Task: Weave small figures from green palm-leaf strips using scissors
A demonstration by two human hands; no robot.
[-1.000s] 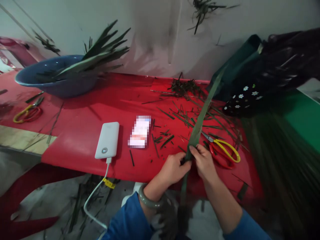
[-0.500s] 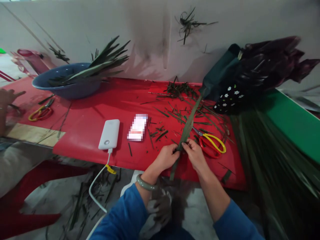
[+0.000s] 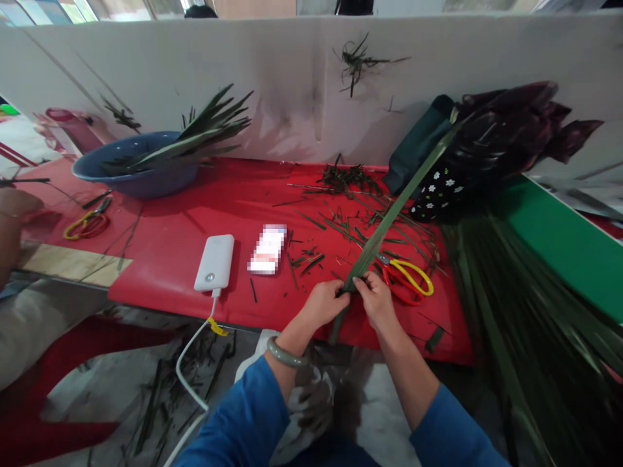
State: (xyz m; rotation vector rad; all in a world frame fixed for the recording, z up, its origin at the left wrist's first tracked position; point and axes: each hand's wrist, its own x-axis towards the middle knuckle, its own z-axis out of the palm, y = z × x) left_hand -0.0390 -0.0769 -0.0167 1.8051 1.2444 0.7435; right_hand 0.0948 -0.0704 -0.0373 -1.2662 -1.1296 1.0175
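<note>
A long green leaf strip runs up and to the right over the red table. My left hand and my right hand both pinch it low down, close together, above the table's front edge. Below my fingers the strip hangs past that edge. Right beside my right hand lie scissors with one yellow and one red handle.
A white power bank with a cable and a phone lie left of my hands. A blue basin holds leaves at the back left. Leaf scraps litter the table. A leaf bundle is at right. Another person's arm shows at far left.
The free end of the leaf strip has swung further to the right and now lies flatter. Both hands stay pinched on it. The view has tilted up a little.
</note>
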